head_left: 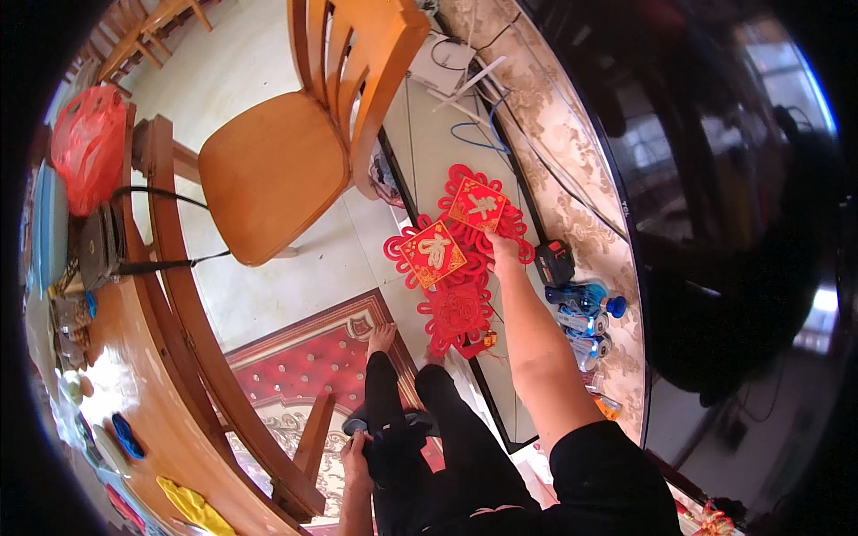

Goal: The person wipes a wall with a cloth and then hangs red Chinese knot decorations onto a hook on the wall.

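Observation:
Stretched out in front of me, my right hand (504,254) closes on the lower edge of a red knot ornament (479,206) with a diamond-shaped plaque; its fingertips are partly hidden. Beside it on the low cabinet lies a second red knot ornament (433,254), also with a red and gold plaque. A red rose-patterned piece (458,313) with a small gold charm overlaps the cabinet's near side. Down by my lap, my left hand (355,461) is closed on a dark, round-edged thing (413,423) that blends into my black trousers.
A wooden chair (273,174) stands ahead on the left, with a wooden table (147,357) along the left side. A large black screen (715,223) fills the right. Bottles (585,297), a black battery-like block (555,263) and a white router (442,55) with cables sit against the wall.

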{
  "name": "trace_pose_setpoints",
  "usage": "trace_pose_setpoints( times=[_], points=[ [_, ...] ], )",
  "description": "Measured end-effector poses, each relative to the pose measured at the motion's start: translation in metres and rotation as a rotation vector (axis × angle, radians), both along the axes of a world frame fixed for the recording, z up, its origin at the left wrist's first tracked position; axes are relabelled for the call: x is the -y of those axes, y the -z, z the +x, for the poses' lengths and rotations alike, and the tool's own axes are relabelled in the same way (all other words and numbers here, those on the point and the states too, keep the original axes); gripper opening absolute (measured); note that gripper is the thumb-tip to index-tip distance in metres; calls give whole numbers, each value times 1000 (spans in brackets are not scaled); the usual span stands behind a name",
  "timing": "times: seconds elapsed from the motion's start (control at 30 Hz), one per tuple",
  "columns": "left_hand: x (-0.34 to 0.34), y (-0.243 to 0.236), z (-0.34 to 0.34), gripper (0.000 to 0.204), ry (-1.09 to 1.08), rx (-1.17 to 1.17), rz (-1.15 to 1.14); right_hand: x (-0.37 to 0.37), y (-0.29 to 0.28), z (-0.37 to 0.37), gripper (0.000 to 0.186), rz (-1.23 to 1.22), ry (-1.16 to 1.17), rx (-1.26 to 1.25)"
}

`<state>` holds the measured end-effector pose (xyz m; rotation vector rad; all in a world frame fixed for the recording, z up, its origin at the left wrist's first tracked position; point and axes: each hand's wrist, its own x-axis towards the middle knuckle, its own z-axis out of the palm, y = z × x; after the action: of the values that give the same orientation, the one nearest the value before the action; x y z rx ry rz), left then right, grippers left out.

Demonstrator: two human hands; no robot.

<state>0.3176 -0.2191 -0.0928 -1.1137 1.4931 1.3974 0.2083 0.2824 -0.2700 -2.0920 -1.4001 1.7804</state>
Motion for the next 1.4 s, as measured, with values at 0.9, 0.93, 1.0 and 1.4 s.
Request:
trace_pose_setpoints(
  times=[0.9, 0.93, 1.0, 1.4],
  points=[
    [-93, -187, -10, 50, 121, -254, 1100, 180, -452, 138, 52, -94, -604, -991],
    [-98, -197, -7, 50, 63, -193, 1142, 185, -457, 144, 54, -130, -632, -1018],
    [-99, -212, -8, 47, 10, -90, 1150, 200, -476, 148, 54, -123, -608, -1022],
    [33, -299, -47, 45, 78, -710, 965, 250, -544, 157, 44, -38, -697, -1223]
  ],
)
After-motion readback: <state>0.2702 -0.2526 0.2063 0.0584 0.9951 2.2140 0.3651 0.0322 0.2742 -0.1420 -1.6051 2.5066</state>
